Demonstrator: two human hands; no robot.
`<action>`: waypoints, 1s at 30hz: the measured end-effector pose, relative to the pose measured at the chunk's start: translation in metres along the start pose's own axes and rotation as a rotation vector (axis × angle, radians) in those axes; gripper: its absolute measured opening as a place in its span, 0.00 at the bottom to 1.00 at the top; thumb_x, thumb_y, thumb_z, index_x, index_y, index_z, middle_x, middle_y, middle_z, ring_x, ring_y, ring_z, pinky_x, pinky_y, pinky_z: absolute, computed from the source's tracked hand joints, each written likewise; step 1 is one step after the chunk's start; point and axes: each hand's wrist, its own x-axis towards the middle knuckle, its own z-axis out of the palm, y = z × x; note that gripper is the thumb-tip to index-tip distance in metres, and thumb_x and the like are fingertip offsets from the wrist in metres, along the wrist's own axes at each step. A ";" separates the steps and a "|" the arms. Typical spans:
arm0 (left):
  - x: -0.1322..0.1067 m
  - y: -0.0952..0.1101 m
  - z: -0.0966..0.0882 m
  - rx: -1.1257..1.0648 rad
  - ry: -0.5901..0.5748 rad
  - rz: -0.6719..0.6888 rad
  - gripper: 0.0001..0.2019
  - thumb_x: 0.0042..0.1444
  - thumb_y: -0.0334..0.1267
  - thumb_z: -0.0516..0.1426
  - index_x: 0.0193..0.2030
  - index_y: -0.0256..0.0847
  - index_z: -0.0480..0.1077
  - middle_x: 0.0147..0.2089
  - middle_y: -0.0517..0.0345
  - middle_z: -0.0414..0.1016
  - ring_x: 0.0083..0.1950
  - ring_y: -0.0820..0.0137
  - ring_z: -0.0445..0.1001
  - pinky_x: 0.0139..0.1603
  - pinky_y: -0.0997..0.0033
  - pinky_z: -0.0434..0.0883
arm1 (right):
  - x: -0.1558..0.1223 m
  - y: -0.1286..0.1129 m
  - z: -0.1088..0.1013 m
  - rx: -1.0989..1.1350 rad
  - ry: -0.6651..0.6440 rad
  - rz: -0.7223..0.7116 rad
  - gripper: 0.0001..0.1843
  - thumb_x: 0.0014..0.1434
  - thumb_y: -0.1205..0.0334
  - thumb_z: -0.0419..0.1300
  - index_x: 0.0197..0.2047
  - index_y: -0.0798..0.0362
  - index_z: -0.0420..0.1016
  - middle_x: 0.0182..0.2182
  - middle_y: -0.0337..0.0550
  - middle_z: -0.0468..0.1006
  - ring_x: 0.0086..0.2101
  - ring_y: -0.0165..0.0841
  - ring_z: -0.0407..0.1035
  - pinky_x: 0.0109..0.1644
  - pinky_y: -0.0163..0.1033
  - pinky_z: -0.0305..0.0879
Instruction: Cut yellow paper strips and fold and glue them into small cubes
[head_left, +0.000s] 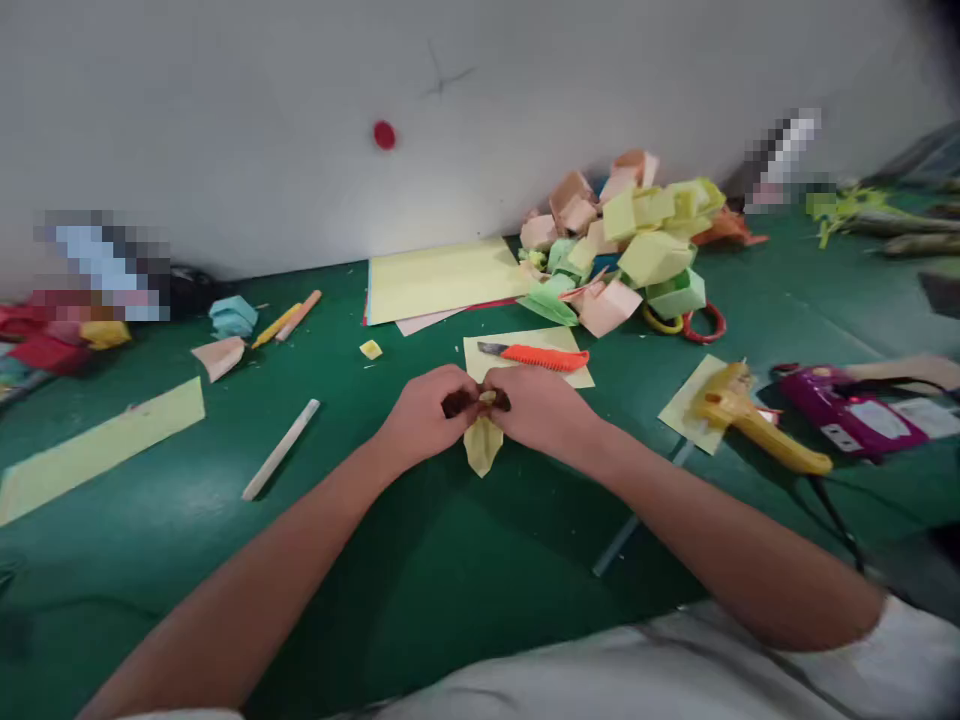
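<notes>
In the head view, a purple device (804,396) carries a white label (879,418), its print too small to read. The left hand (429,415) and right hand (546,415) are close together, each grip closed on the yellow paper (483,448), which sticks out between them toward the person, over the green table (450,590).

The folded pale-yellow paper (483,448) points its tapered end downward.

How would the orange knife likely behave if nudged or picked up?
The knife would probably slide rather than roll, since it looks long and flat. Its ribbed handle should resist slipping. The paper beneath, apparently loose, might shift along.
</notes>
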 end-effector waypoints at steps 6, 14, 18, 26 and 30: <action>0.000 0.001 0.003 0.007 -0.006 -0.045 0.02 0.57 0.35 0.57 0.36 0.42 0.71 0.33 0.62 0.74 0.31 0.74 0.71 0.32 0.75 0.67 | -0.001 0.004 -0.002 -0.005 0.003 0.024 0.05 0.58 0.63 0.57 0.32 0.52 0.72 0.27 0.39 0.76 0.29 0.31 0.66 0.28 0.35 0.50; -0.001 0.007 0.001 0.051 -0.017 -0.069 0.04 0.52 0.32 0.58 0.35 0.42 0.70 0.33 0.62 0.74 0.32 0.72 0.71 0.32 0.74 0.65 | -0.004 -0.005 0.001 -0.090 0.045 0.016 0.09 0.60 0.66 0.55 0.31 0.54 0.74 0.30 0.45 0.77 0.33 0.35 0.67 0.29 0.39 0.47; 0.000 0.008 0.000 0.046 0.005 -0.097 0.03 0.52 0.32 0.58 0.34 0.42 0.70 0.32 0.62 0.75 0.32 0.72 0.72 0.32 0.74 0.66 | -0.005 -0.002 0.001 -0.075 0.051 0.038 0.07 0.59 0.63 0.57 0.32 0.53 0.75 0.31 0.44 0.78 0.33 0.34 0.68 0.29 0.38 0.48; -0.001 0.013 0.002 0.001 0.008 -0.123 0.05 0.51 0.32 0.58 0.37 0.42 0.69 0.33 0.63 0.76 0.31 0.74 0.74 0.32 0.76 0.69 | -0.002 0.002 0.005 -0.043 0.058 0.087 0.05 0.55 0.64 0.58 0.28 0.51 0.73 0.26 0.40 0.76 0.27 0.31 0.65 0.26 0.36 0.47; -0.001 0.013 0.002 0.055 0.015 -0.135 0.03 0.49 0.31 0.59 0.32 0.42 0.70 0.31 0.63 0.75 0.31 0.73 0.71 0.31 0.74 0.65 | -0.002 -0.001 0.006 -0.050 0.077 0.063 0.07 0.54 0.65 0.58 0.25 0.53 0.71 0.27 0.42 0.76 0.30 0.32 0.66 0.27 0.37 0.46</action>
